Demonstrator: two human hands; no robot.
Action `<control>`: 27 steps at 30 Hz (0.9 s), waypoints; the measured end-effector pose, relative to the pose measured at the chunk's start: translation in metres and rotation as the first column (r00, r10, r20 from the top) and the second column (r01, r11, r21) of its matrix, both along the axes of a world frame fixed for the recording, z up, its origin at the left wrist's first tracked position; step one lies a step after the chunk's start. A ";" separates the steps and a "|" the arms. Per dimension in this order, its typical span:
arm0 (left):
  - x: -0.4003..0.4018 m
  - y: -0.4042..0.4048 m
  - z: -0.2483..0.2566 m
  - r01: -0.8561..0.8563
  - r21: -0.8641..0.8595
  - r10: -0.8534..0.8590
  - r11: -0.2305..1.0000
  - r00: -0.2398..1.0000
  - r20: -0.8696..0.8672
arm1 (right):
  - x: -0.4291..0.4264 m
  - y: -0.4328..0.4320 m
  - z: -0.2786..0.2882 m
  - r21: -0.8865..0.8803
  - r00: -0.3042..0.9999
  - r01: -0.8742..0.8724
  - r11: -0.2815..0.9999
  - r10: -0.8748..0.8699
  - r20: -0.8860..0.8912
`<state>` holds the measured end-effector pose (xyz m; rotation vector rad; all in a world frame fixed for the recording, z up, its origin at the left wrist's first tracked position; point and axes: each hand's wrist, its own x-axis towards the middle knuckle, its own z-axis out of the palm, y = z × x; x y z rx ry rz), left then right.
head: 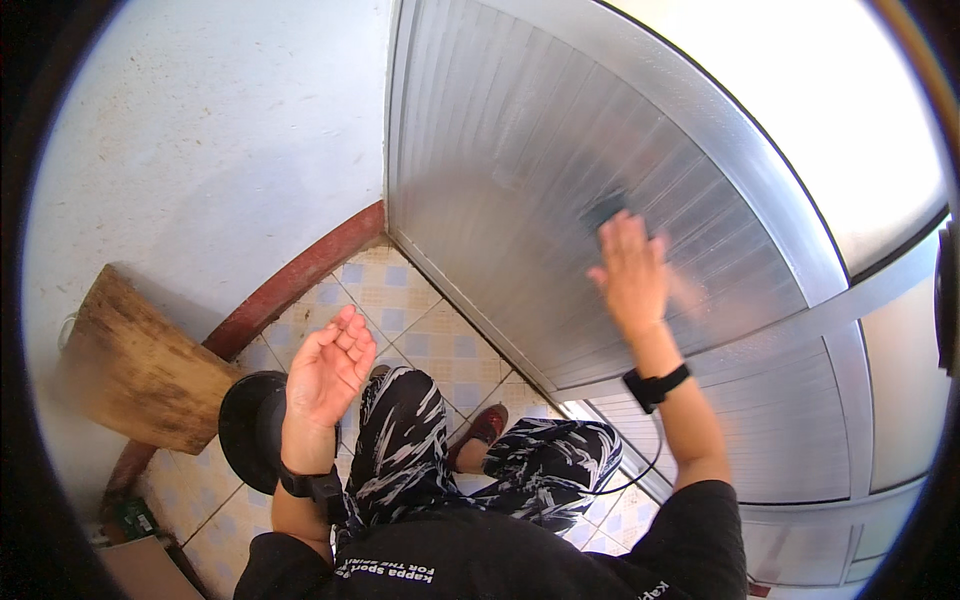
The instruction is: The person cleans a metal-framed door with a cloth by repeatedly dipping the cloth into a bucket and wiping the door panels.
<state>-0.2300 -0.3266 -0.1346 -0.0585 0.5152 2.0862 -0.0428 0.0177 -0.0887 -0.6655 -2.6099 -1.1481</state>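
Note:
My right hand [634, 274] is stretched out against a ribbed silver metal door panel [517, 165], slightly blurred. At its fingertips a dark green pad [606, 208], perhaps a scouring pad, lies flat on the panel, partly hidden by the fingers. Wet-looking streaks and a faint reflection of the hand show on the metal. My left hand [330, 371] hovers over the floor left of my knees, palm up, fingers loosely curled and holding nothing. Below that forearm is a round black basin or bucket [251, 431], partly covered by the arm.
A worn wooden board [150, 360] leans at the white wall [225, 112] on the left. A red skirting [300, 277] borders the tiled floor [420, 345]. A thin black cable [637, 480] hangs from my right wrist. A dark green box [135, 519] sits at lower left.

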 end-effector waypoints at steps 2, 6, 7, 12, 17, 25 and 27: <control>0.001 0.001 0.001 0.016 0.033 -0.016 0.999 1.000 0.012 | 0.016 0.009 -0.072 0.024 0.977 -0.052 0.998 0.046 0.209; 0.000 -0.013 0.007 -0.011 0.006 0.011 1.000 1.000 -0.021 | 0.039 0.005 -0.115 -0.152 0.956 -0.072 0.986 0.112 0.272; -0.001 -0.015 0.006 -0.015 -0.002 0.015 1.000 1.000 -0.024 | 0.039 -0.001 -0.104 -0.195 0.960 -0.044 0.980 0.095 0.263; 0.000 -0.017 -0.001 -0.032 -0.036 0.031 0.999 0.999 -0.031 | 0.036 -0.005 0.045 0.033 0.973 0.037 0.999 -0.028 -0.230; 0.005 -0.012 0.004 -0.045 -0.031 0.043 0.999 0.997 -0.066 | 0.046 0.004 0.015 -0.003 0.989 -0.002 1.000 0.001 -0.151; 0.018 -0.015 0.020 -0.042 -0.027 0.038 0.999 0.992 -0.123 | 0.094 0.002 -0.135 -0.103 0.927 -0.001 0.995 0.040 0.373; 0.016 -0.019 0.017 -0.033 -0.004 0.032 0.999 0.987 -0.155 | 0.092 0.006 -0.082 -0.035 0.958 0.099 0.994 -0.085 0.273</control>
